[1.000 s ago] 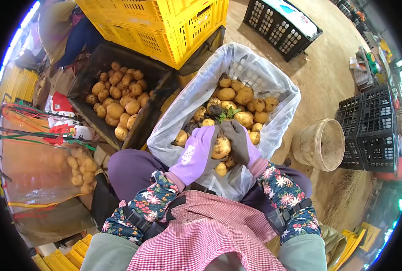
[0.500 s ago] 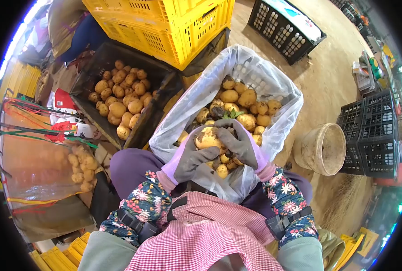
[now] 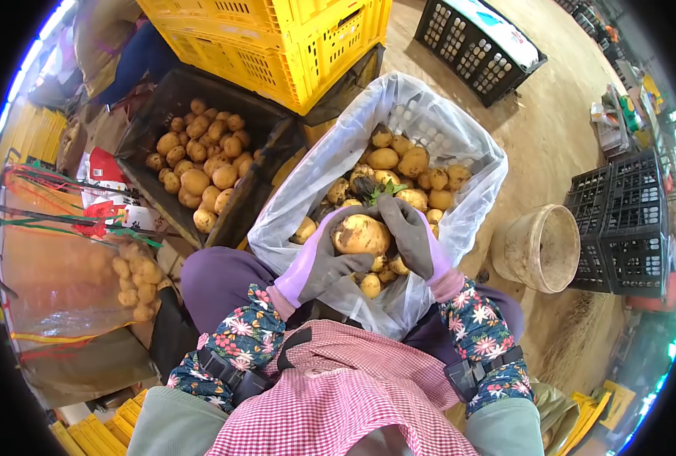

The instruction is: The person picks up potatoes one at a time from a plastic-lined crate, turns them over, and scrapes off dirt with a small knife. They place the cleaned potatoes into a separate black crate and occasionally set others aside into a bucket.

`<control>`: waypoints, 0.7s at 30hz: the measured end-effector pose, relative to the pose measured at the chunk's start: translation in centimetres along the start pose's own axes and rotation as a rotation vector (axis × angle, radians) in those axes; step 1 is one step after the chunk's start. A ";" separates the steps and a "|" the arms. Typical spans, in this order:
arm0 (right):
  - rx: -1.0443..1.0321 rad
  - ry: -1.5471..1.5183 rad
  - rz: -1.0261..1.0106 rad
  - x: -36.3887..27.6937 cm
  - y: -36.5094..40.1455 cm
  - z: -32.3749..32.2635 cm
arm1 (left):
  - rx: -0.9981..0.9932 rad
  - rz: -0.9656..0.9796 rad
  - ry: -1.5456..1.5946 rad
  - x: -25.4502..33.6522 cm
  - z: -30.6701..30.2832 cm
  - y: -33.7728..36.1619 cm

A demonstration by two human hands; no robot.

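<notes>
A large potato [image 3: 360,234] with brown soil patches is held above the lined crate, facing up at me. My left hand [image 3: 324,262], in a grey-palmed glove with a lilac cuff, is closed around its left and lower side. My right hand [image 3: 411,234], gloved alike, presses its fingers against the potato's upper right edge. Below lie several more soiled potatoes [image 3: 413,162] in a crate lined with clear plastic [image 3: 471,129]. A green leafy bit [image 3: 386,190] and a dark clump [image 3: 362,188] sit among them, just beyond my fingertips.
A dark crate [image 3: 144,125] of potatoes stands to the left, beside stacked yellow crates [image 3: 265,64]. On the right are a dirty white bucket [image 3: 505,251] and black crates [image 3: 626,228]. Another black crate [image 3: 459,53] lies ahead. A bag of potatoes [image 3: 136,281] sits at far left.
My right hand has shifted right across the potato, uncovering more of its surface. The potato now shows its broad face. My left hand still holds it.
</notes>
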State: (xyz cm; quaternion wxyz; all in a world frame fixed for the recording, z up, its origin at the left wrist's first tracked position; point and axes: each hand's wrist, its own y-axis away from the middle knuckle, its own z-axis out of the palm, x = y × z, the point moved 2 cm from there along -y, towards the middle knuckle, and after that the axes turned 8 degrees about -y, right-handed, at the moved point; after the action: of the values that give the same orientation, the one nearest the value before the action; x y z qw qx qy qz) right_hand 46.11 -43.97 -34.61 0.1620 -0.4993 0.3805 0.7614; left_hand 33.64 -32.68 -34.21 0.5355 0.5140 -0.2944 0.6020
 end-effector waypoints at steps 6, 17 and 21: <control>0.011 -0.166 0.043 -2.0 0.3 -0.7 | 0.114 0.067 -0.395 0.2 -0.9 -0.2; -0.020 -0.028 -0.130 0.6 -0.1 -0.5 | 0.056 0.088 -0.423 -1.0 0.3 -0.1; -0.164 0.528 -0.514 -0.9 1.3 0.6 | 0.204 0.320 -1.000 -1.0 -0.6 -0.7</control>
State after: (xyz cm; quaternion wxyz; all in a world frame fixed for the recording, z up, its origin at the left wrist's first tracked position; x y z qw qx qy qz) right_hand 45.36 -44.27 -33.13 0.2036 -0.7688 0.2091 0.5690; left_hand 34.01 -32.25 -35.47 0.1788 0.7363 -0.5281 0.3834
